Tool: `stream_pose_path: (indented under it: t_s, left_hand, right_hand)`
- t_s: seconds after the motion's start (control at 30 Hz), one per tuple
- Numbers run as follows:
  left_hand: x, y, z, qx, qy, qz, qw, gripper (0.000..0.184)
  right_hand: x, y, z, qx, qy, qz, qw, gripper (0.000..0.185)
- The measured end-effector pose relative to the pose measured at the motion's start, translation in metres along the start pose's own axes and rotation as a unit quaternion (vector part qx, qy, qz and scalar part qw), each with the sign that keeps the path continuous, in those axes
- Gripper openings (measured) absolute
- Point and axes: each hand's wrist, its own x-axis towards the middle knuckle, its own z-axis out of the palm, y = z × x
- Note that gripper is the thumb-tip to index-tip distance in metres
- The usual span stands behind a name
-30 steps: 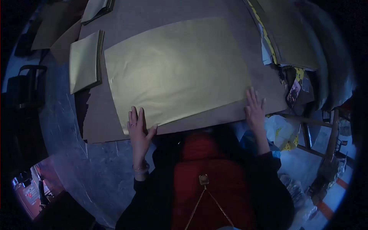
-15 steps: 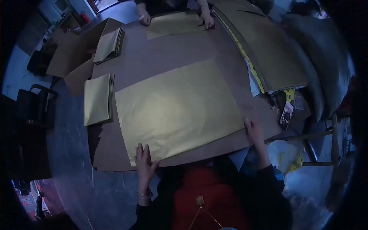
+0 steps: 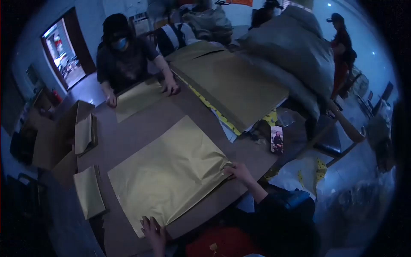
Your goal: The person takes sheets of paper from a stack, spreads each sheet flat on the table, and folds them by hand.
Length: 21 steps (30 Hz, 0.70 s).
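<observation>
A large gold paper sheet (image 3: 167,167) lies at a slant on the brown-covered table, its surface creased. My right hand (image 3: 239,172) pinches its right corner, and folds spread out from those fingers. At the near left corner, my left hand (image 3: 153,234) rests with its fingers stretched out on the paper edge. Left of the sheet lies a stack of folded gold paper (image 3: 89,192), and a second folded stack (image 3: 85,133) sits farther back.
Across the table, a co-worker (image 3: 126,60) has both hands on another gold sheet (image 3: 139,100). A pile of large brown sheets (image 3: 231,85) lies at right, near a phone (image 3: 277,139). An open cardboard box (image 3: 60,143) stands left; a chair (image 3: 338,132) and bulky sacks (image 3: 291,47) are at right.
My view has tilted up and turned, bringing the co-worker and room into sight. My right hand has closed on the sheet's corner, and the paper there has wrinkled.
</observation>
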Motion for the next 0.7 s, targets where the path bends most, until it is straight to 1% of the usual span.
stream_pose_path:
  t_s: [0.07, 0.1, 0.13, 0.17, 0.2, 0.23, 0.27, 0.3, 0.33, 0.37, 0.4, 0.43, 0.47, 0.5, 0.53, 0.57, 0.6, 0.63, 0.67, 0.7]
  left_hand:
    - [0.022, 0.018, 0.004, 0.049, 0.03, 0.017, 0.998, 0.067]
    - [0.039, 0.028, 0.01, 0.048, 0.049, 0.055, 0.996, 0.067]
    - [0.051, 0.041, 0.01, 0.048, 0.049, 0.067, 0.995, 0.067]
    - [0.062, 0.058, 0.011, 0.003, 0.024, 0.111, 0.994, 0.068]
    - [0.071, 0.076, 0.012, -0.043, -0.004, 0.153, 0.987, 0.069]
    - [0.078, 0.091, 0.015, -0.013, -0.017, 0.2, 0.98, 0.071]
    - [0.085, 0.103, 0.016, -0.014, -0.021, 0.204, 0.979, 0.071]
    - [0.09, 0.114, 0.016, 0.023, -0.026, 0.218, 0.975, 0.065]
    - [0.09, 0.12, 0.019, 0.06, -0.032, 0.229, 0.971, 0.06]
    - [0.094, 0.115, 0.024, 0.059, -0.039, 0.223, 0.972, 0.06]
    - [0.102, 0.102, 0.031, 0.053, -0.054, 0.21, 0.975, 0.055]
    - [0.101, 0.089, 0.037, 0.047, -0.067, 0.192, 0.978, 0.05]
    - [0.096, 0.084, 0.04, 0.049, -0.07, 0.171, 0.982, 0.05]
    - [0.092, 0.079, 0.042, 0.008, -0.075, 0.182, 0.98, 0.048]
    - [0.087, 0.075, 0.043, -0.034, -0.074, 0.19, 0.978, 0.046]
    - [0.081, 0.072, 0.043, -0.035, -0.067, 0.157, 0.985, 0.046]
    - [0.076, 0.069, 0.041, -0.057, -0.092, 0.175, 0.979, 0.046]
    - [0.069, 0.064, 0.038, -0.081, -0.116, 0.191, 0.971, 0.046]
    - [0.061, 0.06, 0.033, -0.086, -0.108, 0.155, 0.978, 0.046]
    - [0.056, 0.057, 0.029, -0.118, -0.135, 0.165, 0.97, 0.049]
  right_hand:
    - [-0.005, 0.007, 0.0, 0.059, 0.014, 0.053, 0.997, 0.027]
    - [-0.008, 0.007, 0.002, 0.068, 0.025, 0.047, 0.996, 0.027]
    - [-0.015, 0.005, 0.006, 0.11, 0.035, 0.078, 0.99, 0.027]
    - [-0.022, 0.003, 0.01, 0.151, 0.044, 0.109, 0.982, 0.029]
    - [-0.029, 0.001, 0.014, 0.155, 0.051, 0.106, 0.981, 0.029]
    - [-0.037, 0.001, 0.02, 0.167, 0.033, 0.091, 0.981, 0.032]
    - [-0.042, 0.003, 0.025, 0.176, 0.014, 0.079, 0.981, 0.036]
    - [-0.046, 0.01, 0.028, 0.172, 0.003, 0.066, 0.983, 0.034]
    - [-0.055, 0.005, 0.029, 0.17, 0.005, 0.075, 0.983, 0.034]
    - [-0.066, -0.008, 0.029, 0.179, -0.022, 0.054, 0.982, 0.034]
    - [-0.073, -0.015, 0.029, 0.187, -0.051, 0.035, 0.98, 0.035]
    - [-0.078, -0.01, 0.024, 0.183, -0.06, 0.05, 0.98, 0.035]
    - [-0.08, -0.003, 0.011, 0.196, -0.124, 0.034, 0.972, 0.037]
    - [-0.078, 0.005, 0.0, 0.206, -0.193, 0.017, 0.959, 0.039]
    - [-0.068, 0.022, -0.007, 0.192, -0.125, -0.011, 0.973, 0.039]
    - [-0.054, 0.04, -0.015, 0.175, -0.06, -0.039, 0.982, 0.039]
    - [-0.042, 0.046, -0.02, 0.09, 0.015, -0.115, 0.989, 0.043]
    - [-0.03, 0.053, -0.025, 0.007, 0.086, -0.194, 0.977, 0.05]
    - [-0.015, 0.07, -0.041, -0.028, 0.104, -0.238, 0.965, 0.061]
    - [-0.001, 0.082, -0.058, -0.06, 0.121, -0.286, 0.949, 0.073]
